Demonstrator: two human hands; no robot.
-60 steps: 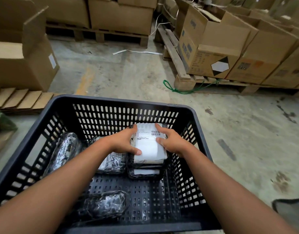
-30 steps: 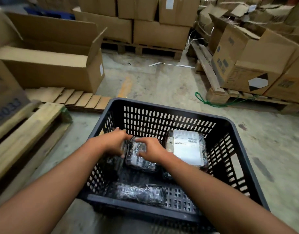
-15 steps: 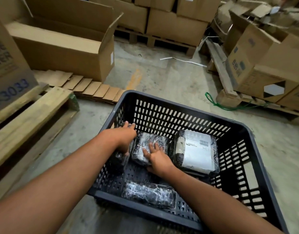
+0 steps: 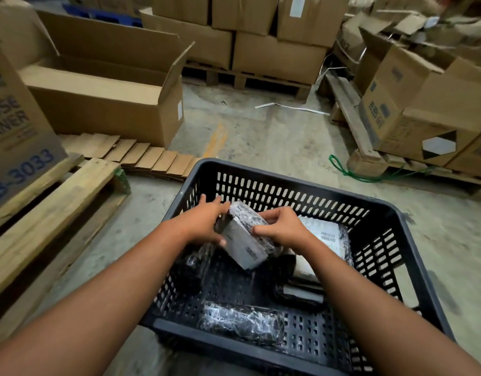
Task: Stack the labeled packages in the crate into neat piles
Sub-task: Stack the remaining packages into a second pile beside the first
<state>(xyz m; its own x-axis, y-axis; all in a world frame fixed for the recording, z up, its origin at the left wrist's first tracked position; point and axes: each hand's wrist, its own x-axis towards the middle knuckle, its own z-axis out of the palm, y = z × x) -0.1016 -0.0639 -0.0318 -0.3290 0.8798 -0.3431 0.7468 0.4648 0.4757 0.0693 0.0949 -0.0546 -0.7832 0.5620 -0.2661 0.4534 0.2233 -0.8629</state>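
Note:
A black slotted crate [image 4: 296, 183] stands on the concrete floor in front of me. Above its middle, my left hand [image 4: 202, 223] and my right hand [image 4: 281, 226] hold one plastic-wrapped package [image 4: 246, 240] between them, tilted with its pale label side up. To the right, a pile of wrapped packages [image 4: 327, 233] with a white barcode label on top leans by the right wall. Another wrapped package [image 4: 242, 322] lies near the crate's front edge. A dark one [image 4: 191, 263] stands against the left wall, partly hidden by my left arm.
A wooden pallet [image 4: 48, 210] with a printed carton [image 4: 15, 128] is close on the left. An open cardboard box [image 4: 103, 96] and flattened cardboard [image 4: 141, 157] lie beyond it. Stacked cartons on pallets [image 4: 429, 104] line the right and back. A green cord [image 4: 350, 172] trails on the floor.
Both hands have lifted the middle package off the crate floor and tilted it up. Earlier they left the labeled pile on the right. The camera has shifted slightly.

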